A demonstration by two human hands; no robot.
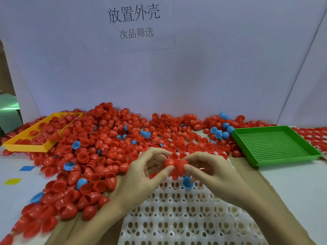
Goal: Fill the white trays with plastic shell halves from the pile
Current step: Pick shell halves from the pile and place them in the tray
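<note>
Pinching a cluster of red shell halves (175,167) between them, left hand (150,171) and right hand (210,171) hold it just above the far end of the white tray (185,214); both grips narrow, thumb and fingertips closed on the shells. One blue half (187,182) sits in the tray under the hands. Pile (109,138) of red and blue halves spreads across the table, left and behind. Yellow tray (26,147) far left holds shells, green tray (276,147) right.

Red shell halves (176,167) held over white tray (185,214), pile (106,144) behind.
</note>
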